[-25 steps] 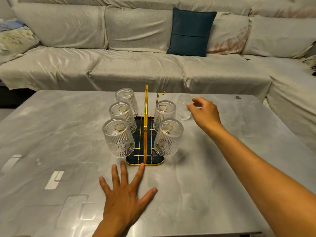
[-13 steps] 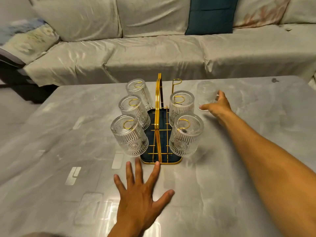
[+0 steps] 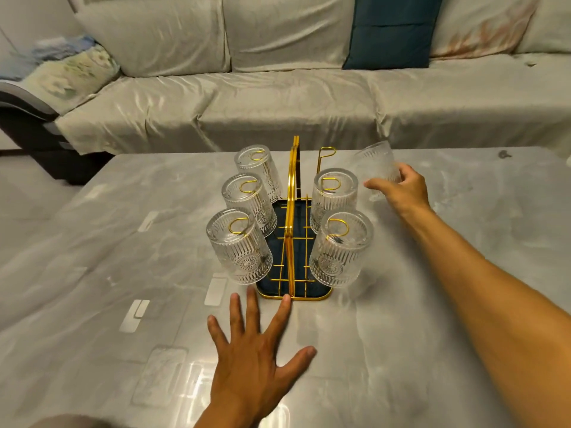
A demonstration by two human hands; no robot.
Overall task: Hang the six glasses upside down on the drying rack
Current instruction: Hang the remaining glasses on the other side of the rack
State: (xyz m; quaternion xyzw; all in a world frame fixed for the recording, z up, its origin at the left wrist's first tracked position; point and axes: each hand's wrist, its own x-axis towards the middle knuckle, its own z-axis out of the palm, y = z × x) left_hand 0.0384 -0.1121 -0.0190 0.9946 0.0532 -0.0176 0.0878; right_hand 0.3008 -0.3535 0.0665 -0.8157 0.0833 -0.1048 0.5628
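Grey table (image 3: 92,273), sofa (image 3: 278,97) behind; right hand (image 3: 401,189) clamped on sixth glass (image 3: 375,168) right of rack (image 3: 292,211); left hand (image 3: 250,362) flat, fingers spread, near edge.

Left hand (image 3: 251,350) lying palm-down with fingers (image 3: 236,313) spreading flat near the worktop's near edge, right arm reaching toward the far edge, right hand (image 3: 401,188) gripping a tilted glass (image 3: 375,163)

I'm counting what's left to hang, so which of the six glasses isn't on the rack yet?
The glass in the right hand, tilted beside the far right empty hook. The other five hang upside down on the rack.
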